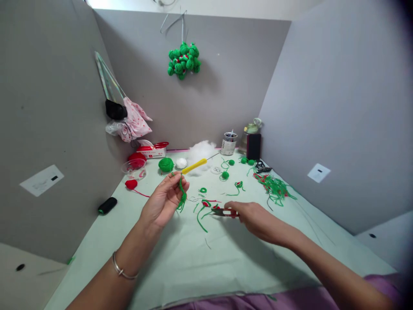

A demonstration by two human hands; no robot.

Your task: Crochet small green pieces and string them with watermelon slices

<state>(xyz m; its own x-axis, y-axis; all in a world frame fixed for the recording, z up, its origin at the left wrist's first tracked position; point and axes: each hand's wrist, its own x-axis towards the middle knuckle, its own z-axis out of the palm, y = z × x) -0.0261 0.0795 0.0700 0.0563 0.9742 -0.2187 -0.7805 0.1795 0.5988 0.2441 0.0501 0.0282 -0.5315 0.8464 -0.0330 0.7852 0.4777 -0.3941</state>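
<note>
Head view is showing the left hand (163, 200) pinching a green yarn piece (182, 196) and a yellow-handled crochet hook (194, 165) above the bench (200, 262). Right of the yarn piece, the right hand (254, 217) is gripping small red snips (226, 212), apparently trimming tails. One cluster of finished green pieces (183, 60) is hanging above; several small unfinished bits are lying around, along with one green yarn ball (165, 164).

You face a grey-walled corner booth.
Plain partition walls (226, 82) enclose your pale green table (193, 267) in soft, even daylight.
</note>
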